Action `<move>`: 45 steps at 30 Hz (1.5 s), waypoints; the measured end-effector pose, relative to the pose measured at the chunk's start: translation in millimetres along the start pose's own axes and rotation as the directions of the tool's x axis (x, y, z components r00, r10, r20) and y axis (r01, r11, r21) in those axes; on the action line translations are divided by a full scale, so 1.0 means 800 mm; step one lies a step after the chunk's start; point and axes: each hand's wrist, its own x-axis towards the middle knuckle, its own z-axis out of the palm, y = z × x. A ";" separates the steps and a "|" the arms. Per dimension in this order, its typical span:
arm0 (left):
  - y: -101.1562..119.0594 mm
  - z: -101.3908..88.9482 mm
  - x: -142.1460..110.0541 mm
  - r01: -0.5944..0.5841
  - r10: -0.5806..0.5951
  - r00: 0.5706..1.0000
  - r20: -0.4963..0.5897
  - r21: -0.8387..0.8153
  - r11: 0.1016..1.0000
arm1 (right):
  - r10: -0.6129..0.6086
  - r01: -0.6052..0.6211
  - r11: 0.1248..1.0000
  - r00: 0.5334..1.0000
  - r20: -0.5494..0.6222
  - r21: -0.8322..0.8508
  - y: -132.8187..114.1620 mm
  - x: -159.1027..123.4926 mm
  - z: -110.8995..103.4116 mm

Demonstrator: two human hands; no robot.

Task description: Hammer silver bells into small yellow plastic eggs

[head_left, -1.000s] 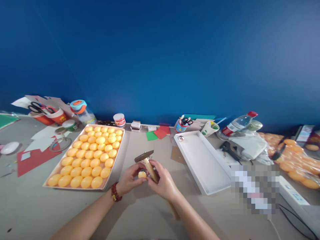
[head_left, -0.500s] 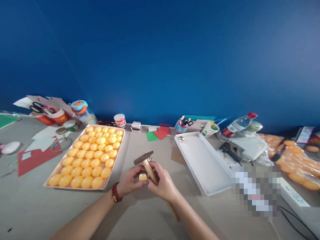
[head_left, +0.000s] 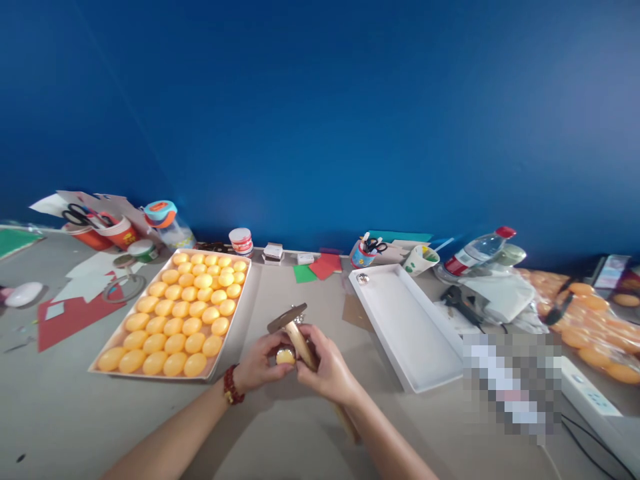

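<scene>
Between the thumb and fingers of my left hand (head_left: 259,363) sits a small yellow-orange ball (head_left: 285,357) with a shiny silver top. My right hand (head_left: 327,368) is wrapped round the wooden handle of a hammer (head_left: 301,345), whose dark metal head lies up and left, just above the ball. The handle's far end sticks out below my right wrist. Both hands are close together over the table. Some small silvery bits (head_left: 299,319) show behind the hammer head, partly hidden by it.
A shallow tray (head_left: 229,328) of many orange balls stands left. On the right is a white tray (head_left: 425,327) with one silver piece (head_left: 363,279) in a far corner. Cups, bottles (head_left: 480,252), coloured paper (head_left: 326,265), a glue gun (head_left: 460,303) and a power strip (head_left: 590,393) surround them.
My hands, the ball and the hammer have hardly moved. Slightly more of the ball's silver top shows. The whole view has shifted a little.
</scene>
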 end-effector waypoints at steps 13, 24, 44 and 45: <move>-0.008 -0.002 -0.005 0.075 -0.077 0.997 -0.018 -0.076 0.994 | -0.023 0.023 0.999 1.000 -0.015 -0.049 0.006 -0.001 0.001; -0.003 -0.001 -0.003 0.086 -0.098 0.991 -0.087 -0.130 0.988 | -0.030 0.017 0.990 0.995 -0.092 -0.139 0.007 0.000 0.004; -0.018 -0.006 -0.007 0.023 -0.041 0.995 -0.095 -0.179 0.983 | -0.049 0.026 0.985 0.990 -0.132 -0.169 0.014 -0.002 0.003; -0.018 -0.006 -0.007 0.021 -0.039 0.994 -0.101 -0.171 0.985 | -0.039 0.018 0.987 0.991 -0.127 -0.162 0.014 -0.002 0.003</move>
